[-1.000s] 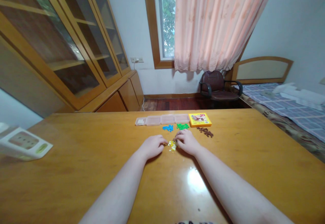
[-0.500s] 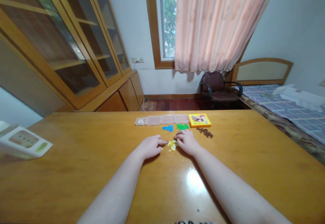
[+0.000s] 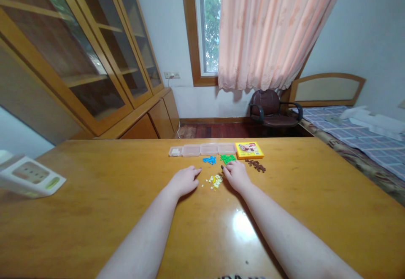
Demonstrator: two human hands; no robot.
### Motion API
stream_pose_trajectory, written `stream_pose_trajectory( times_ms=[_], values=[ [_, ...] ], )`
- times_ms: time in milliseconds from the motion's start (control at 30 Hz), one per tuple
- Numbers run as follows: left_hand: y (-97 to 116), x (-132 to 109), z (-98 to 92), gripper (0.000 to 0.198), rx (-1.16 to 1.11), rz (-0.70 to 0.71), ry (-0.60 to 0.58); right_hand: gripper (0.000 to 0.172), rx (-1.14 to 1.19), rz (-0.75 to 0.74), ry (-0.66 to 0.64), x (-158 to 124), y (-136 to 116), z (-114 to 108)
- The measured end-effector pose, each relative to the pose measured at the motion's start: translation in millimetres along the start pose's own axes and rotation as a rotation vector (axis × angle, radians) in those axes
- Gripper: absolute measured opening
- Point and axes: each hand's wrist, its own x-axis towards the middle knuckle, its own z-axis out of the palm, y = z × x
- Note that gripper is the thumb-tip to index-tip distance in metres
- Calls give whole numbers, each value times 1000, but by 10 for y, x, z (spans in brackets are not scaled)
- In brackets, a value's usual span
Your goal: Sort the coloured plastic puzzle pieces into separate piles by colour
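A loose pile of small white and yellow pieces lies on the table between my hands. My left hand rests to the left of it, fingers stretched forward and thumb apart, holding nothing visible. On the pile's right side, my right hand lies low over the table with its fingers loosely bent and apart; I see nothing in it. Dark tips show on a finger of each hand. Beyond the hands are a blue pile of pieces, a green pile just past my right fingers, and a brown pile to the right.
Clear plastic trays stand in a row behind the piles, beside a yellow box with a printed lid. A white container is at the table's left. Past the far edge are an office chair and a bed.
Both hands have drawn back from the white and yellow pile, the left one slightly to the left. More of the pile shows now, and its pieces look a little more spread.
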Motion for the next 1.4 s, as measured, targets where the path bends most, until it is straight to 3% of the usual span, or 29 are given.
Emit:
stream_pose_trajectory(
  times_ms=[100,200,333,533,733,1067,1400],
  values=[
    [99,-23,5,54,-39,124,34,41,68,-52,21,-3,8,-2],
    [217,-51,19,46,-35,248,-9,38,175,-145,6,-16,1,-1],
    [277,-52,54,41,4,283,-20,36,240,-203,-36,-26,-10,3],
    [206,2,116,50,-15,216,-6,32,249,-247,-69,-24,-12,-1],
    [170,36,142,46,-42,138,39,30,189,-250,-122,-33,-31,-7],
    [48,99,169,43,-68,-7,86,37,191,-124,-68,0,2,3],
    [99,62,166,44,-39,66,46,43,149,-66,6,5,16,-5]
  ],
)
